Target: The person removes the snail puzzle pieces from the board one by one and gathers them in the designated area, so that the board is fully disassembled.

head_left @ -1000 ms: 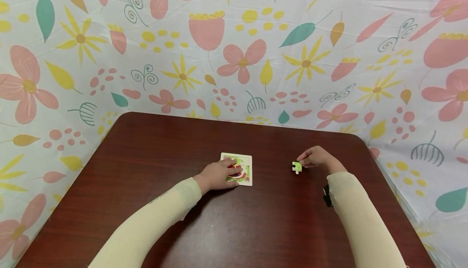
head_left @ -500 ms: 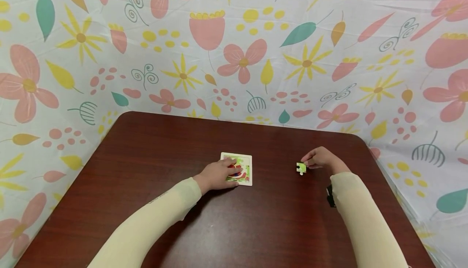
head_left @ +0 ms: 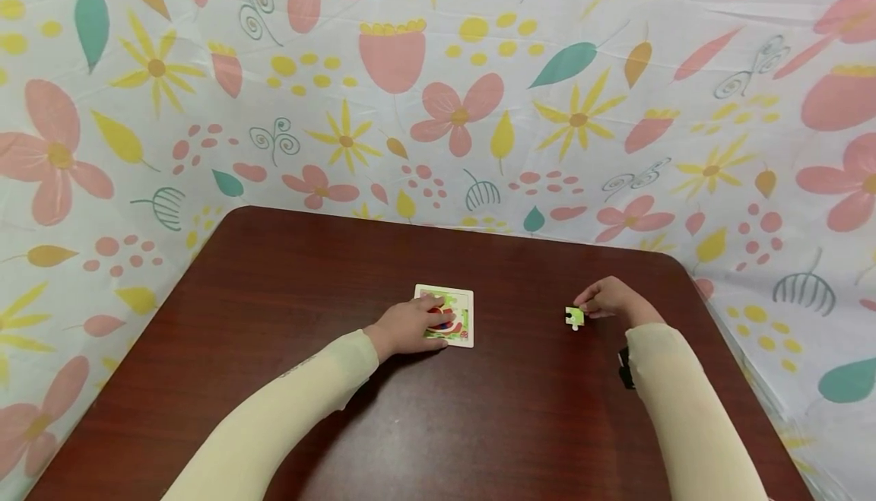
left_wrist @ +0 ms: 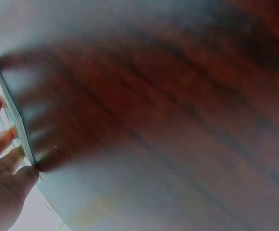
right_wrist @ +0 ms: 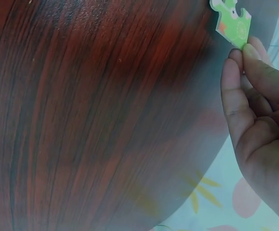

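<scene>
On the table lies a small square jigsaw puzzle board [head_left: 470,318] with a white rim and a red, green and blue picture. My left hand [head_left: 408,326] rests flat across it, fingers spread, hiding much of the picture. In the left wrist view the fingertips and thumb [left_wrist: 26,179] reach the board's pale edge [left_wrist: 19,120]. Well to the right, my right hand [head_left: 611,300] pinches a green and white jigsaw piece [head_left: 576,319] between thumb and fingers. The right wrist view shows this jigsaw piece [right_wrist: 235,28] held by one corner, its knob and notch pointing away from the hand.
A dark red-brown wooden table [head_left: 438,425] spreads under both arms. Behind it hangs a white cloth [head_left: 301,106] printed with flowers and leaves, along the table's back and sides. A black device [head_left: 626,369] sits at the right wrist.
My right hand has drifted a little to the right with the jigsaw piece, away from the board. My left hand has stayed on the board.
</scene>
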`<state>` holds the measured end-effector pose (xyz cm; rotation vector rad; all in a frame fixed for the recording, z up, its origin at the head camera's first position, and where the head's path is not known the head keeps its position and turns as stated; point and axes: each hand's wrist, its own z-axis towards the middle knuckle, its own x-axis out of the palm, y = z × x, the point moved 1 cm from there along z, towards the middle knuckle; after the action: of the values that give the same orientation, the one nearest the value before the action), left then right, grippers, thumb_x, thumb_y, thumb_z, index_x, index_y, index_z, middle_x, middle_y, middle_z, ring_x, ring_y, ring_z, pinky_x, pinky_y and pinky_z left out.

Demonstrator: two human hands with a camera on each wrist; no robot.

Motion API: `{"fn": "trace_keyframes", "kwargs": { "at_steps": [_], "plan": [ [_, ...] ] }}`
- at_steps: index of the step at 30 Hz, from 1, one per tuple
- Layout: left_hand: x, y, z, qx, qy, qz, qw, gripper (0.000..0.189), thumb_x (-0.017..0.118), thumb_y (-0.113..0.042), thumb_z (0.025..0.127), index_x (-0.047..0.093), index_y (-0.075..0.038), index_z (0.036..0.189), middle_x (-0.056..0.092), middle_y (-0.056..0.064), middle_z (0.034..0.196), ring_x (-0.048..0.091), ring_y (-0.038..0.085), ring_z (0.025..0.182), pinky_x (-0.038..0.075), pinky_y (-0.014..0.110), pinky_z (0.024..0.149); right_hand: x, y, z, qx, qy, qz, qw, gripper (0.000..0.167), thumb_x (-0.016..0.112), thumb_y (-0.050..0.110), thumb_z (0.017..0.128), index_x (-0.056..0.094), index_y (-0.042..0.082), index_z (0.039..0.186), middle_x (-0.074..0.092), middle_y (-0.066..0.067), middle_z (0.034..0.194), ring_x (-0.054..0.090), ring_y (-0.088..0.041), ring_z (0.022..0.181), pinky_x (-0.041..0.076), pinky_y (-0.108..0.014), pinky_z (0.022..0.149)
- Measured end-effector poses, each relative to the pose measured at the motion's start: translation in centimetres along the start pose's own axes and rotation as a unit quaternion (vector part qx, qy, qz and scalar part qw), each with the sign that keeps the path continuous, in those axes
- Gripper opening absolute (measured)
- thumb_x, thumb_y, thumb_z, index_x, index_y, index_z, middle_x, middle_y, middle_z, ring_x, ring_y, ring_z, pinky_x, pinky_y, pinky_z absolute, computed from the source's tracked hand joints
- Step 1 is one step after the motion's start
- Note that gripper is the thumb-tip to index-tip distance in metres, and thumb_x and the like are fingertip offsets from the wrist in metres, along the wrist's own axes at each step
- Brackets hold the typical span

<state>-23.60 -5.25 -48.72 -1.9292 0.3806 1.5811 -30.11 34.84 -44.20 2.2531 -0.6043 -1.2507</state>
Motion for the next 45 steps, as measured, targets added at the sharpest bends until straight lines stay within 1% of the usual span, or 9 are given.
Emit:
{"fn": "trace_keyframes", "kwargs": {
  "at_steps": [4, 16, 19, 23, 25, 29, 34, 39, 45],
  "plan": [
    [0.0, -0.1, 0.1, 0.004, 0.0, 0.004, 1.0, 0.055, 0.066, -0.047, 0.097, 0.057, -0.028, 0.148, 0.046, 0.008, 0.161, 0.044, 0.028, 0.151, 0.048, 0.045, 0.114, -0.2, -0.6, -0.2, 0.002, -0.002, -0.003, 1.0, 0.02, 0.06, -0.005, 0.098, 0.069, -0.019, 0.108, 0.077, -0.015, 0.096, 0.069, -0.011, 0.081, 0.063, -0.036, 0.08],
    [0.1, -0.2, 0.1, 0.002, -0.001, 0.002, 1.0, 0.055, 0.066, -0.048, 0.097, 0.057, -0.028, 0.148, 0.046, 0.007, 0.161, 0.045, 0.03, 0.15, 0.049, 0.045, 0.112, 0.0, -1.3, -0.2, 0.006, -0.028, -0.007, 0.9996, 0.02, 0.059, -0.005, 0.097, 0.068, -0.02, 0.108, 0.075, -0.008, 0.086, 0.067, -0.009, 0.076, 0.062, -0.031, 0.074],
    [0.1, -0.2, 0.1, 0.005, -0.006, 0.004, 1.0, 0.055, 0.066, -0.048, 0.097, 0.057, -0.029, 0.148, 0.046, 0.007, 0.161, 0.046, 0.029, 0.149, 0.049, 0.044, 0.112, 0.1, -1.4, -0.3, -0.004, -0.039, -0.019, 0.9991, 0.02, 0.06, -0.005, 0.097, 0.068, -0.019, 0.108, 0.075, -0.016, 0.091, 0.068, -0.011, 0.078, 0.062, -0.033, 0.075],
    [0.1, -0.1, 0.3, 0.01, -0.01, -0.001, 0.9999, 0.055, 0.067, -0.047, 0.097, 0.058, -0.027, 0.147, 0.047, 0.008, 0.16, 0.045, 0.03, 0.15, 0.05, 0.045, 0.112, 0.3, -1.6, -0.4, -0.016, -0.052, -0.036, 0.9979, 0.02, 0.06, -0.004, 0.097, 0.069, -0.018, 0.109, 0.071, -0.031, 0.105, 0.071, -0.019, 0.084, 0.063, -0.039, 0.079],
    [0.1, -0.1, 0.3, 0.01, -0.01, -0.002, 0.9999, 0.055, 0.067, -0.047, 0.097, 0.058, -0.027, 0.147, 0.047, 0.008, 0.16, 0.045, 0.03, 0.15, 0.049, 0.045, 0.112, 0.4, -1.7, -0.5, -0.02, -0.057, -0.046, 0.9971, 0.02, 0.06, -0.004, 0.098, 0.07, -0.016, 0.109, 0.069, -0.033, 0.11, 0.072, -0.023, 0.087, 0.063, -0.041, 0.081],
    [0.2, -0.1, 0.2, 0.007, -0.012, 0.004, 0.9999, 0.055, 0.067, -0.047, 0.097, 0.058, -0.028, 0.147, 0.047, 0.008, 0.16, 0.047, 0.03, 0.148, 0.051, 0.045, 0.11, 0.5, -1.8, -0.4, -0.027, -0.066, -0.059, 0.9957, 0.02, 0.059, -0.002, 0.098, 0.071, -0.014, 0.108, 0.068, -0.032, 0.111, 0.072, -0.029, 0.09, 0.062, -0.043, 0.082],
    [0.2, 0.0, 0.2, 0.005, -0.015, 0.001, 0.9999, 0.055, 0.068, -0.047, 0.096, 0.058, -0.028, 0.147, 0.048, 0.009, 0.159, 0.049, 0.031, 0.146, 0.051, 0.044, 0.11, 0.7, -1.7, -0.3, -0.031, -0.077, -0.061, 0.9947, 0.018, 0.061, -0.002, 0.097, 0.071, -0.013, 0.106, 0.07, -0.03, 0.107, 0.072, -0.026, 0.086, 0.063, -0.041, 0.08],
    [0.2, 0.0, 0.2, -0.002, -0.007, -0.003, 1.0, 0.055, 0.067, -0.047, 0.097, 0.057, -0.028, 0.148, 0.047, 0.008, 0.16, 0.047, 0.032, 0.147, 0.051, 0.046, 0.11, 1.1, -1.9, 0.0, -0.039, -0.085, -0.062, 0.9936, 0.015, 0.062, -0.004, 0.096, 0.072, -0.013, 0.102, 0.071, -0.027, 0.101, 0.07, -0.02, 0.082, 0.063, -0.038, 0.076],
    [0.1, 0.0, 0.1, -0.004, -0.003, -0.002, 1.0, 0.055, 0.066, -0.047, 0.097, 0.057, -0.028, 0.148, 0.046, 0.008, 0.161, 0.044, 0.031, 0.15, 0.049, 0.046, 0.112, 1.5, -2.0, 0.1, -0.042, -0.097, -0.069, 0.992, 0.013, 0.063, -0.001, 0.096, 0.073, -0.011, 0.098, 0.072, -0.022, 0.096, 0.068, -0.018, 0.079, 0.062, -0.036, 0.074]
  ]
}}
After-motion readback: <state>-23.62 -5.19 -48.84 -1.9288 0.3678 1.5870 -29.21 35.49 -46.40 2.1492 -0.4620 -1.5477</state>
